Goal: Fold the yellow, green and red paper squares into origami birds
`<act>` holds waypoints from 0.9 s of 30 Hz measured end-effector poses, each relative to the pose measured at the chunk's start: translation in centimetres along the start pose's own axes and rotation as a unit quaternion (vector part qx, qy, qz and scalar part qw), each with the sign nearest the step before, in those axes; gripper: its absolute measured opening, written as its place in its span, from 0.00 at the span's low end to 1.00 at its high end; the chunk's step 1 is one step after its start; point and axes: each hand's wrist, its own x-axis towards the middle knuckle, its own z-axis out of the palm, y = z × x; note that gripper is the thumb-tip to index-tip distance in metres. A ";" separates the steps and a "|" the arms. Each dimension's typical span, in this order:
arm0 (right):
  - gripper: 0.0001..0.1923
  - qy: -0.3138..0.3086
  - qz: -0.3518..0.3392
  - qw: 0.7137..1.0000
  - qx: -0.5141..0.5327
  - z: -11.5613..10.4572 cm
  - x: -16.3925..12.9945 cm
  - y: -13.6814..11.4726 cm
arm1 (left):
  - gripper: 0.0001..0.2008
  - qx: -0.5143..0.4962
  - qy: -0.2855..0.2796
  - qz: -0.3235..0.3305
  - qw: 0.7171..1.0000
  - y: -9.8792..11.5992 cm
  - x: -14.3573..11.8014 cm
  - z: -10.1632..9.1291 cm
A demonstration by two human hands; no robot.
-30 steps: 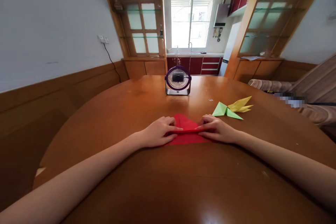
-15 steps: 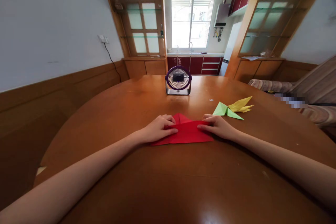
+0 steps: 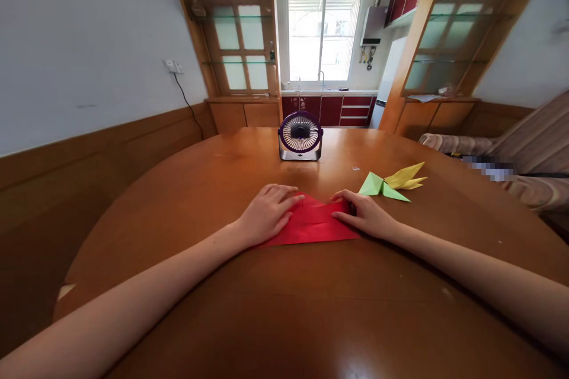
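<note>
A folded red paper (image 3: 313, 226) lies flat on the round wooden table (image 3: 311, 308) in front of me. My left hand (image 3: 267, 213) rests palm down on its left part, fingers spread and pressing. My right hand (image 3: 367, 214) sits on its right edge, with the fingertips pinching or pressing the paper's upper right corner.
A folded green paper shape (image 3: 382, 186) and a yellow one (image 3: 406, 176) lie just beyond my right hand. A small purple desk fan (image 3: 300, 135) stands at the table's far middle. A sofa (image 3: 524, 160) is at the right, wood wall panelling at the left.
The paper's near flap was unfolded and laid flat toward me. My left hand then slid forward and flattened onto it; my right hand moved to the upper right corner.
</note>
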 end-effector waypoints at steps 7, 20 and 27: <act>0.10 0.042 -0.087 0.992 -0.084 0.2 -0.2 -0.3 | 0.25 -0.121 -0.168 0.056 0.977 3.1 0.2 0.4; 0.15 -0.036 -0.233 0.967 -0.099 0.0 -1.3 -1.1 | 0.29 -0.193 -0.198 0.029 0.961 2.9 0.3 0.2; 0.16 -0.063 -0.227 0.967 -0.095 -0.4 -1.2 -1.0 | 0.28 -0.190 -0.192 0.034 0.962 1.2 -1.1 -0.4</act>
